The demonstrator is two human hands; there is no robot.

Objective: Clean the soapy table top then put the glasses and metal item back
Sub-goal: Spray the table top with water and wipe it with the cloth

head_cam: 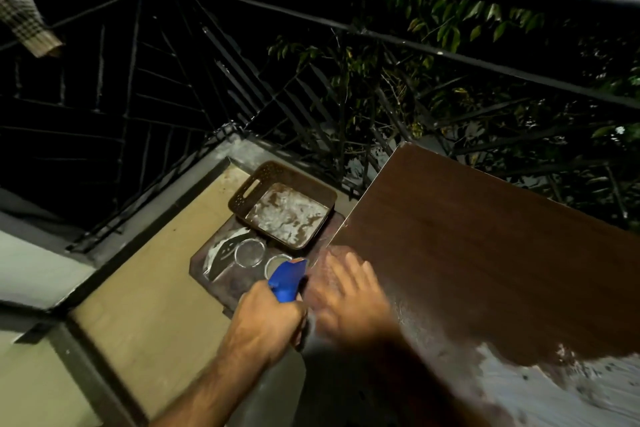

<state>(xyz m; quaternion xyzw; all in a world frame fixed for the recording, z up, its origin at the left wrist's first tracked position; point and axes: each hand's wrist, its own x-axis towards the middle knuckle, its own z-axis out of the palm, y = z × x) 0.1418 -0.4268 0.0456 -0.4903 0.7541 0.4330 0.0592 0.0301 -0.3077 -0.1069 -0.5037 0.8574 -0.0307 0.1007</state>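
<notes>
Left hand (268,317) had its fingers wrapped tight around a blue spray bottle (286,279), nozzle up, just off the counter's near-left corner. Right hand (349,295) lay flat on the brown counter (485,253) at that corner, fingers spread, holding nothing, motion-blurred. Soap foam (568,388) covered the counter's near edge at lower right; the rest looked dark and bare. Two glasses (248,253) stood side by side on a low dark board (207,274) on the floor left of the counter, the second one partly behind the bottle. Brown tray (282,204) with white residue sat just beyond them. Couldn't identify the metal item for sure.
</notes>
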